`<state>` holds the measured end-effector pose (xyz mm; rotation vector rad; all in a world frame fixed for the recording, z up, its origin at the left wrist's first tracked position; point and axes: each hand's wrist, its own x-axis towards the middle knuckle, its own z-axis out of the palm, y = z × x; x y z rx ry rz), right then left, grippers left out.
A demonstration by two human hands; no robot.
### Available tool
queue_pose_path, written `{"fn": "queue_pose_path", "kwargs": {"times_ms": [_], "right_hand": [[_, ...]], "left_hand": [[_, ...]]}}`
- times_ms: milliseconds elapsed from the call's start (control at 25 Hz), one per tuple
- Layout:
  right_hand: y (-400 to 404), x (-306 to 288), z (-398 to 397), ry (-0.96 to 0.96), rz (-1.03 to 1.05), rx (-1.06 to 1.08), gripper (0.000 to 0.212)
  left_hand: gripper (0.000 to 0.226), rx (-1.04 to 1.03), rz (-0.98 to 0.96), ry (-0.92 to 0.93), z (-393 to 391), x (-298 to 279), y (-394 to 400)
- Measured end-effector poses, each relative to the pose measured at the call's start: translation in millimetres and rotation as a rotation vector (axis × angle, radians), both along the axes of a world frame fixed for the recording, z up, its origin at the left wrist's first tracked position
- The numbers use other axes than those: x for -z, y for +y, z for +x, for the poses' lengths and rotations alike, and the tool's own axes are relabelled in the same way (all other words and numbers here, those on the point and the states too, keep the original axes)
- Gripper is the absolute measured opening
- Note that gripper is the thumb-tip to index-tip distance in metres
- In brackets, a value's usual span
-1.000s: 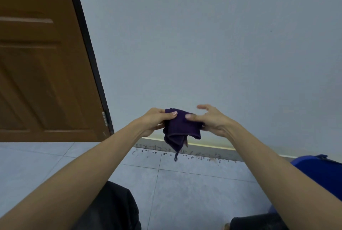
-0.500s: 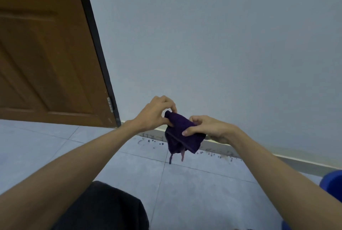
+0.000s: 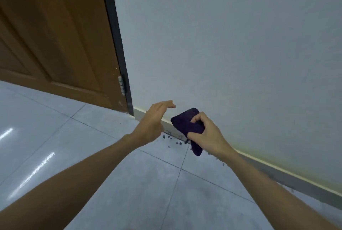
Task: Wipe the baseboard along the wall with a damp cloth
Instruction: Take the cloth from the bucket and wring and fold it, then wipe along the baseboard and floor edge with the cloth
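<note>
A dark purple cloth (image 3: 187,125) is bunched in my right hand (image 3: 205,134), with one end hanging below the fist. The hand holds it in front of the wall, just above the grey baseboard (image 3: 288,177) that runs along the foot of the pale wall from the door frame down to the right. My left hand (image 3: 155,120) hovers just left of the cloth, fingers stretched out and apart, touching nothing. Dark scribbles and specks mark the baseboard and floor (image 3: 172,137) right below both hands.
A brown wooden door (image 3: 55,35) with a black frame edge (image 3: 118,44) stands at the left. Grey floor tiles (image 3: 129,183) spread below my arms. The pale wall (image 3: 231,44) fills the right side.
My left hand has let go of the cloth and opened. The right hand has closed around the cloth alone and carried it lower toward the baseboard. The view has tilted and swung left.
</note>
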<state>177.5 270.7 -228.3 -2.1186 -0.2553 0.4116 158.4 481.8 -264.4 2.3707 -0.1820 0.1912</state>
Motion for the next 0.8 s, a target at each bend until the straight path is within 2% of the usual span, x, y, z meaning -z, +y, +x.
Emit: {"fn": "queue_pose_path", "kwargs": {"times_ms": [40,120,200,280,320,400,480,600,680,720,800], "right_hand": [[3.9,20.0,9.3,-0.098,-0.143,-0.092,0.033],[10.4,62.7,27.4,-0.355,-0.492,-0.387,0.035],[25.8,103.4,48.8,-0.619,-0.752,-0.671,0.046],[59.1,137.2,67.5,-0.843,-0.812,-0.772,0.056],[80.3,152.6,74.2,-0.946,-0.784,-0.8,0.051],[124.0,176.4,89.5,-1.177,-0.732,-0.83,0.018],[162.5,194.4,104.7,-1.355,-0.727,-0.86,0.029],[196.0,218.0,114.5,-1.469,-1.001,-1.036,0.035],[203.8,236.2,113.1,-1.35,-1.281,-1.15,0.059],[205.0,239.9,109.7,-1.303,-1.349,-1.139,0.066],[205.7,246.8,105.9,-1.273,-1.335,-1.11,0.067]], "left_hand": [[0.075,-0.104,-0.038,0.049,-2.2,26.2,10.0],[0.067,-0.362,-0.135,0.158,-12.4,76.1,26.1],[0.061,-0.55,-0.169,0.23,-27.4,121.3,34.7],[0.059,-0.674,-0.174,0.288,-39.1,159.9,41.1],[0.058,-0.725,-0.186,0.316,-43.3,175.0,43.4],[0.058,-0.799,-0.223,0.344,-47.6,198.6,42.9],[0.058,-0.815,-0.267,0.36,-47.9,210.5,37.4],[0.059,-0.781,-0.286,0.363,-43.5,226.8,32.6],[0.058,-0.75,-0.221,0.368,-39.8,234.1,31.4],[0.057,-0.733,-0.18,0.377,-38.4,237.4,31.2],[0.056,-0.702,-0.125,0.407,-37.3,241.6,31.3]]}}
